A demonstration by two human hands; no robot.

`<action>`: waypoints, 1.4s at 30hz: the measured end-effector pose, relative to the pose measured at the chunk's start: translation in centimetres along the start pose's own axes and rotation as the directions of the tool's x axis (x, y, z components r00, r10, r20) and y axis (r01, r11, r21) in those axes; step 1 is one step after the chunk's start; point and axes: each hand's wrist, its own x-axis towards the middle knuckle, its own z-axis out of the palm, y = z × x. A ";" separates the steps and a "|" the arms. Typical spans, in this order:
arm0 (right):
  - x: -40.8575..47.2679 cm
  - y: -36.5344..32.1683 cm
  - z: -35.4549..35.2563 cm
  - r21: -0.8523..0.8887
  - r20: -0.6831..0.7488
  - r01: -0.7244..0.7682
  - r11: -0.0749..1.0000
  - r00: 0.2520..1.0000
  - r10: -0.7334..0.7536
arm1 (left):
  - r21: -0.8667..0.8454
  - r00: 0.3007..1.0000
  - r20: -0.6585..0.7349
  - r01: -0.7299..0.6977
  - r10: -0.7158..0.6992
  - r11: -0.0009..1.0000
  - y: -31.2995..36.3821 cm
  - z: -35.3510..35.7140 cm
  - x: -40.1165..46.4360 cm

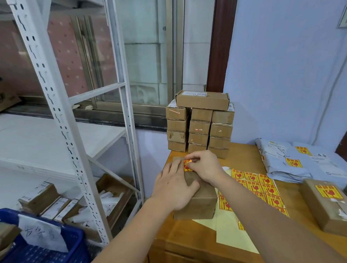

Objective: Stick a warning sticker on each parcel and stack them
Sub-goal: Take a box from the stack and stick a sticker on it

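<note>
Work looked partly done. Grey mailer bags (302,160) at the far right of the wooden table (194,236) already carried yellow warning labels, and so did a brown parcel (329,205) near the right edge. A stack of brown boxes (200,128) stood against the wall at the back of the table; whether each of those bore a label could not be told, since only their bare ends showed. A sticker sheet (258,187) with many labels left lay beside the parcel in hand, so by my reckoning more parcels remained.

That cardboard parcel (198,202) sat at the near left part of the table. The left hand (173,187) lay flat on its top, fingers straight and pressing it steady. The right hand (204,166) pinched a yellow sticker (187,165) between thumb and curled fingers, at the parcel's far end (seemingly mid-application, not yet smoothed down).
</note>
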 end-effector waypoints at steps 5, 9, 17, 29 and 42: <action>0.0 -0.1 0.2 0.009 -0.022 -0.004 1.000 1.000 0.004 | 0.011 1.000 0.022 0.005 -0.006 1.000 0.0 0.1 0.1; 0.0 -0.1 0.4 0.021 -0.056 0.003 1.000 0.998 -0.002 | 0.027 0.998 0.066 0.023 -0.025 0.999 0.1 -0.1 0.1; 0.1 0.3 1.2 -0.005 -0.138 0.000 1.000 0.990 0.000 | 0.078 0.994 0.097 0.041 -0.049 0.996 0.2 -0.2 0.2; 1.6 1.1 1.2 -0.206 -0.078 -0.138 0.969 0.989 0.124 | 0.013 0.995 0.088 0.042 -0.043 0.999 0.3 -0.5 -0.3; 2.5 2.2 1.8 0.054 0.017 -0.182 0.982 0.983 0.181 | 0.018 0.995 0.082 0.056 -0.057 0.998 0.3 -0.3 -0.1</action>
